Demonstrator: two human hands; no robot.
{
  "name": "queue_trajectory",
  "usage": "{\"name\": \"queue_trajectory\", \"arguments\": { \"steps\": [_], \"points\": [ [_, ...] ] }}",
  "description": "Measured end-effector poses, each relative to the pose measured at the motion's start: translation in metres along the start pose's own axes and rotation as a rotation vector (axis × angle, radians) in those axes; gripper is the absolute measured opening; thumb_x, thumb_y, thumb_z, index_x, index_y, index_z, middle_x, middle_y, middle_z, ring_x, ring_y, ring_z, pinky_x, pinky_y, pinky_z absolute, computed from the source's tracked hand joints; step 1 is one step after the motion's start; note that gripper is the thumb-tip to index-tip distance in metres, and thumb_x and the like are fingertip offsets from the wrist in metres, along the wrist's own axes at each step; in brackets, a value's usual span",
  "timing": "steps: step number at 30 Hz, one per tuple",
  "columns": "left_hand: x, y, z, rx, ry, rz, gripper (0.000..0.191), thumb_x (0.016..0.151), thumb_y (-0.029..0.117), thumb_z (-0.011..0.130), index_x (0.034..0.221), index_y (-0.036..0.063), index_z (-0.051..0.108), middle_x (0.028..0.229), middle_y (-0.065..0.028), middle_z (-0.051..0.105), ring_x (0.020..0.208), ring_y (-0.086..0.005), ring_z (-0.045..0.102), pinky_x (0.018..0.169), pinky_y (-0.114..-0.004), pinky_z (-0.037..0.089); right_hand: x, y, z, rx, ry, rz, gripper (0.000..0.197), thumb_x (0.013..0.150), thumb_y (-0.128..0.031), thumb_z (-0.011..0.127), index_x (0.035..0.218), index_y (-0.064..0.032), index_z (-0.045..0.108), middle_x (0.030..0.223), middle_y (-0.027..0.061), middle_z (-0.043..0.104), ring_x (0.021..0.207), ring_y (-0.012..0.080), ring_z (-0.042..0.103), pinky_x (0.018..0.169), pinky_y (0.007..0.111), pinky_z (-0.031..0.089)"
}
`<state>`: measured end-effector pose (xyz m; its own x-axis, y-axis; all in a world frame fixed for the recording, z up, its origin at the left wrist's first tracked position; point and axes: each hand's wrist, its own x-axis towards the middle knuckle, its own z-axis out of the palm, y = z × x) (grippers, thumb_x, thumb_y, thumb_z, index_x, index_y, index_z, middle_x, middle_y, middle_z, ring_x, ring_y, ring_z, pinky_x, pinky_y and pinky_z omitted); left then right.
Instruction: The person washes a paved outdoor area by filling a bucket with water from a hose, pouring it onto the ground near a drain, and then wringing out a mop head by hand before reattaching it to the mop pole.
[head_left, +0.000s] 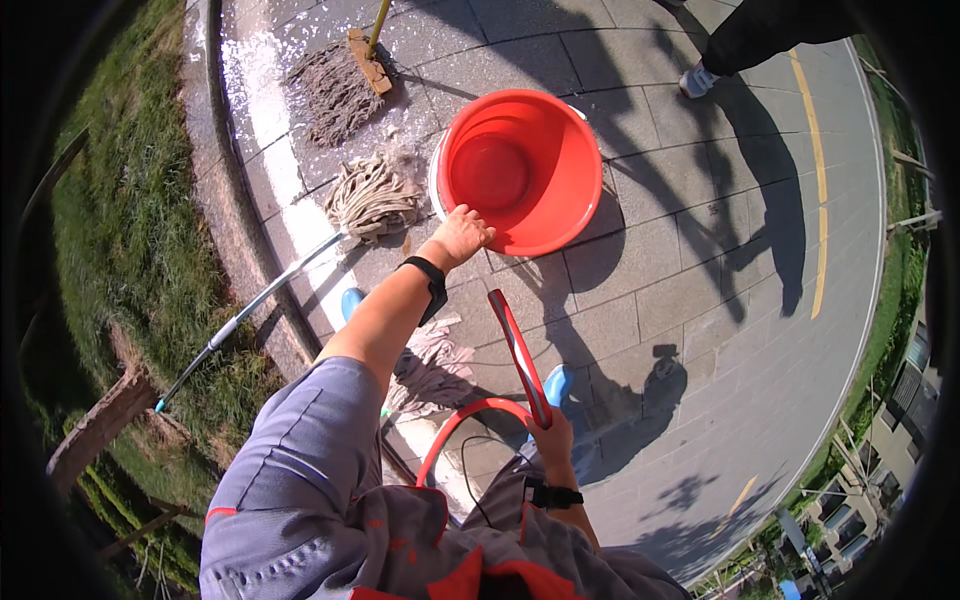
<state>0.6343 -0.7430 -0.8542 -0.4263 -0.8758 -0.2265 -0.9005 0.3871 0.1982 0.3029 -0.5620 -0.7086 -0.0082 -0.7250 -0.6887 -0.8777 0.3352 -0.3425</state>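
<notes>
My left hand (463, 234) is on the near rim of a red plastic bucket (559, 172), which is tilted so that its inside faces me; no water can be made out in it. My right hand (551, 435), lower and nearer my body, grips a red hose (517, 349) with a pale stripe. The hose's end points up towards the bucket, and water seems to come from it thinly. Left of the bucket lies a beige string mop head (375, 196) on a long metal handle (247, 311). A grey mop (341, 90) with a wooden block lies beyond it.
A pinkish mop head (431, 371) lies between my blue shoes (556, 384). A stone kerb (247, 217) borders grass (135, 225) on the left. At the upper right a person's leg and shoe (699, 80) stand on the paving, which is wet near the grey mop.
</notes>
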Motion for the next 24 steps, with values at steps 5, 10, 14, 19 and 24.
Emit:
{"name": "queue_trajectory", "arguments": {
  "steps": [5,10,14,19,24],
  "points": [
    [-0.046,-0.002,0.019,0.041,-0.085,-0.105,0.010,0.076,0.016,0.047,0.079,0.0164,0.056,0.073,0.0018,0.058,0.081,-0.0147,0.053,0.078,-0.031,0.035,-0.010,-0.008,-0.011,0.030,0.072,-0.127,0.030,0.063,-0.023,0.072,0.073,-0.0020,0.053,0.062,0.0151,0.053,0.055,0.0301,0.051,0.051,0.035,0.040],
    [-0.095,0.003,0.024,0.093,-0.228,-0.197,0.013,0.076,0.017,0.047,0.080,0.0191,0.060,0.080,0.0033,0.056,0.090,-0.0159,0.049,0.088,-0.036,0.032,-0.003,-0.038,-0.013,0.347,0.008,-0.092,0.018,0.069,-0.014,0.068,0.076,-0.0025,0.055,0.061,0.0015,0.053,0.055,0.0067,0.046,0.051,0.026,0.042],
    [-0.120,-0.009,0.014,-0.084,-0.162,-0.324,0.024,0.078,0.015,0.045,0.098,0.0152,0.059,0.104,-0.0018,0.053,0.108,-0.0208,0.042,0.098,-0.038,0.027,0.042,-0.058,0.016,0.163,0.082,-0.079,0.022,0.070,-0.016,0.069,0.077,-0.0021,0.054,0.060,0.0032,0.054,0.053,0.0091,0.049,0.050,0.028,0.043],
    [-0.141,-0.009,-0.008,-0.308,-0.006,-0.335,0.043,0.078,0.011,0.044,0.120,0.0151,0.045,0.126,-0.0073,0.039,0.122,-0.0253,0.032,0.098,-0.037,0.030,0.094,-0.084,0.049,0.216,-0.005,0.026,0.030,0.067,-0.025,0.070,0.078,-0.0027,0.054,0.061,0.0110,0.058,0.055,0.0227,0.057,0.054,0.035,0.044],
    [-0.214,-0.019,0.040,-0.507,0.134,-0.593,0.040,0.075,0.010,0.053,0.115,0.0094,0.047,0.121,-0.0118,0.043,0.117,-0.0277,0.037,0.096,-0.038,0.033,0.107,-0.116,0.066,0.263,0.013,-0.047,0.024,0.070,-0.018,0.070,0.075,-0.0036,0.051,0.057,0.0034,0.053,0.043,0.0110,0.050,0.039,0.027,0.041]
  ]
}}
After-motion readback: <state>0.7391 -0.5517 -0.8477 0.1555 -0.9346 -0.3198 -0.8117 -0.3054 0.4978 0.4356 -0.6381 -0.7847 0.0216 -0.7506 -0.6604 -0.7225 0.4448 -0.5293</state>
